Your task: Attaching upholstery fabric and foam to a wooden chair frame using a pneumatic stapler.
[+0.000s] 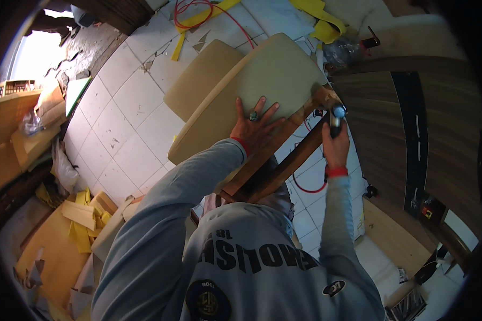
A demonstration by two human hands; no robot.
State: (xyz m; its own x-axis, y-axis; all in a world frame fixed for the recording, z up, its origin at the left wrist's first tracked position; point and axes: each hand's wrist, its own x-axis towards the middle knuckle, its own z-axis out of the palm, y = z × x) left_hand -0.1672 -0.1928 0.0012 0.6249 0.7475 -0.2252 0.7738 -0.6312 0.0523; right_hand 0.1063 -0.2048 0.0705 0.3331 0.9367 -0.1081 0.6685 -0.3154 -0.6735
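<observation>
White tiles [115, 109] are showing beneath a beige cushion [278, 69] that is sitting against a wooden frame [268, 155] before the person. The left hand [254, 127] is pressing flat on the cushion, fingers fanned, grasping nothing. The right hand [336, 147] is gripping a black-handled tool [336, 124] near the frame's far corner.

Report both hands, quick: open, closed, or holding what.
Left hand: open, fingers spread on the beige padded panel, holding nothing.
Right hand: closed around a dark-handled tool; its exact kind is unclear.
</observation>
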